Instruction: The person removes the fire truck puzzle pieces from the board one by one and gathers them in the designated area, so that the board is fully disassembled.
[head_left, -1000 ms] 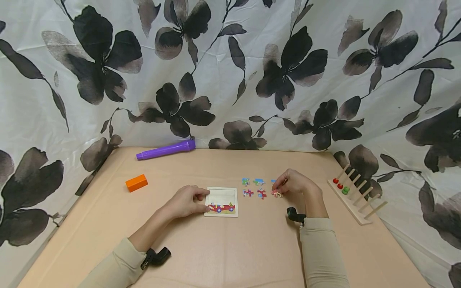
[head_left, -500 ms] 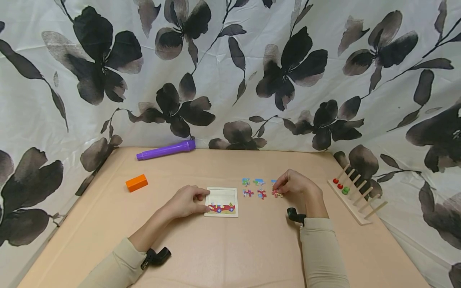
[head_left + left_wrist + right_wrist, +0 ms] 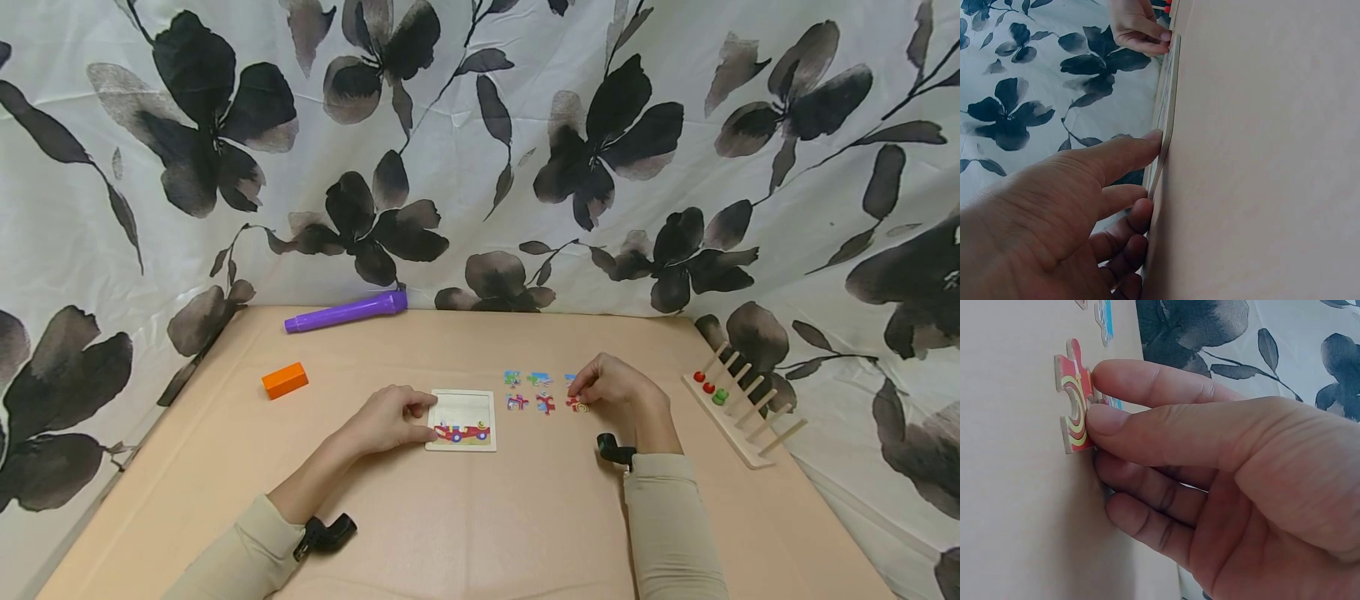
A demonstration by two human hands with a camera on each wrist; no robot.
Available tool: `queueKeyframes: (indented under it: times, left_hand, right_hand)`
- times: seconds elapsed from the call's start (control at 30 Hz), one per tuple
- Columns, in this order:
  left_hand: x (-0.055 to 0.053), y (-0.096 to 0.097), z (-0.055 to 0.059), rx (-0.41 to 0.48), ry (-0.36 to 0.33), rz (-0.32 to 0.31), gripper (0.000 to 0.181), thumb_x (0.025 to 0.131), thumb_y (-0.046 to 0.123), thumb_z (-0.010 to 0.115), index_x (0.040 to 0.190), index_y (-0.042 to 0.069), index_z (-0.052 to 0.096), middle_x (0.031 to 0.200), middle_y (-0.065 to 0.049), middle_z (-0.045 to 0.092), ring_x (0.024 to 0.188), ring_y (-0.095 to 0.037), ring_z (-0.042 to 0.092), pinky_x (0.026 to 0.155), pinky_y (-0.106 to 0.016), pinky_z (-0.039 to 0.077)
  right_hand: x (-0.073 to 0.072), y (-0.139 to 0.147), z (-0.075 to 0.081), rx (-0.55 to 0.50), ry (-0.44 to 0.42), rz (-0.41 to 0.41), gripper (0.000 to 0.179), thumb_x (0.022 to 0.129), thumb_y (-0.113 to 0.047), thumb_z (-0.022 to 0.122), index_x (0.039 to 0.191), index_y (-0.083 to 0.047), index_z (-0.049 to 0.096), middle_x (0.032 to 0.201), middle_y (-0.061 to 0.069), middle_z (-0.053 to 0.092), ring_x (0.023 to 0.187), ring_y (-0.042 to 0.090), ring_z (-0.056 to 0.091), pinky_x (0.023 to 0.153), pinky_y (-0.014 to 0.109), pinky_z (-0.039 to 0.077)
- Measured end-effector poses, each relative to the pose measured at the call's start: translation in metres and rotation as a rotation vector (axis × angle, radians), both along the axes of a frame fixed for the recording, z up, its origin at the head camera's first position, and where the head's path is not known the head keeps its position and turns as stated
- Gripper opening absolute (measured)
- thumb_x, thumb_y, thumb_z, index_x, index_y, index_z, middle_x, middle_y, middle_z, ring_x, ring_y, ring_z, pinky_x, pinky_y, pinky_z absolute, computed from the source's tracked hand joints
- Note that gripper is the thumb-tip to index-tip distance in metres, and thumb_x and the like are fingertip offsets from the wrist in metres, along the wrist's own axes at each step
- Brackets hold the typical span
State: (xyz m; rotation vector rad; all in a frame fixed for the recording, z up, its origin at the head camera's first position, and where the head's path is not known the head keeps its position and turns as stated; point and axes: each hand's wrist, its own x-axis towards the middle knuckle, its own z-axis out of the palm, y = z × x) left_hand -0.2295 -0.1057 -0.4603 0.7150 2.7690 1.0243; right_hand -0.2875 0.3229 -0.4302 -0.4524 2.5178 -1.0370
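Note:
My left hand (image 3: 386, 421) holds the left edge of a small wooden puzzle tray (image 3: 462, 410) lying on the table. A red vehicle picture fills the tray's lower half, and the upper half is bare wood. In the left wrist view, thumb and fingers meet the thin tray (image 3: 1169, 112) at its edge. To the right, my right hand (image 3: 615, 387) pinches a red and yellow puzzle piece (image 3: 1072, 403) between thumb and index finger, at the table surface. Several other pieces lie beside it in two rows, among them a red piece (image 3: 545, 404) and a blue one (image 3: 539, 378).
An orange block (image 3: 285, 381) lies at the left, and a purple marker-shaped stick (image 3: 345, 313) near the back edge. A wooden peg rack (image 3: 738, 429) with red and green beads stands at the right. Floral cloth (image 3: 480, 167) hangs behind the table.
The red and yellow piece at my right fingertips has shifted very slightly to the right. My left hand and the tray stay in place.

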Motion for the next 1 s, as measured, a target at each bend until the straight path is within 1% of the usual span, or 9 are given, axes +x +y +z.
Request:
queueKeyframes:
  times: [0.2,0.4,0.53,0.67,0.83,1.0]
  left_hand:
    - [0.000,0.000,0.000,-0.002,-0.002,0.003,0.058,0.077,0.033,0.092,0.127,0.009,0.075,0.086,0.006,0.060,0.084,-0.014,0.052,0.078,-0.030,0.039]
    - [0.000,0.001,0.000,-0.004,0.005,0.001,0.057,0.077,0.033,0.092,0.127,0.009,0.075,0.086,0.006,0.060,0.084,-0.014,0.052,0.078,-0.030,0.039]
    - [0.001,0.001,0.001,-0.004,0.006,0.000,0.057,0.077,0.033,0.092,0.126,0.009,0.075,0.087,0.005,0.060,0.084,-0.015,0.052,0.078,-0.030,0.039]
    - [0.001,0.001,0.001,-0.001,0.006,0.000,0.057,0.077,0.032,0.092,0.126,0.009,0.075,0.086,0.005,0.060,0.084,-0.015,0.052,0.078,-0.030,0.039]
    - [0.001,0.001,0.001,0.004,0.007,-0.005,0.056,0.077,0.031,0.093,0.125,0.009,0.075,0.087,0.004,0.060,0.083,-0.015,0.053,0.077,-0.029,0.039]
    - [0.001,0.001,0.000,-0.001,0.014,-0.005,0.056,0.077,0.031,0.092,0.125,0.008,0.075,0.087,0.003,0.060,0.083,-0.014,0.052,0.077,-0.028,0.039]
  right_hand:
    - [0.000,0.000,0.000,0.008,0.005,-0.007,0.014,0.086,0.008,0.074,0.097,0.002,0.081,0.100,0.016,0.079,0.087,0.018,0.061,0.075,0.028,0.051]
    - [0.000,0.001,0.001,-0.009,0.013,0.009,0.013,0.087,0.007,0.075,0.098,0.003,0.081,0.099,0.017,0.078,0.086,0.018,0.061,0.074,0.026,0.051]
    - [0.003,0.001,0.005,-0.027,0.012,0.012,0.013,0.088,0.006,0.074,0.099,0.005,0.080,0.101,0.020,0.078,0.086,0.020,0.063,0.075,0.026,0.053]
    - [0.003,-0.001,0.008,-0.026,0.032,0.005,0.014,0.088,0.005,0.075,0.101,0.004,0.080,0.103,0.020,0.078,0.089,0.020,0.065,0.078,0.027,0.053]
    - [0.003,-0.004,0.010,-0.020,0.069,-0.034,0.019,0.089,0.003,0.075,0.108,0.003,0.079,0.103,0.017,0.077,0.085,0.019,0.065,0.077,0.029,0.052]
    - [0.003,-0.009,0.013,-0.041,0.117,-0.074,0.029,0.090,0.000,0.075,0.118,0.001,0.076,0.108,0.018,0.075,0.094,0.021,0.065,0.084,0.032,0.052]
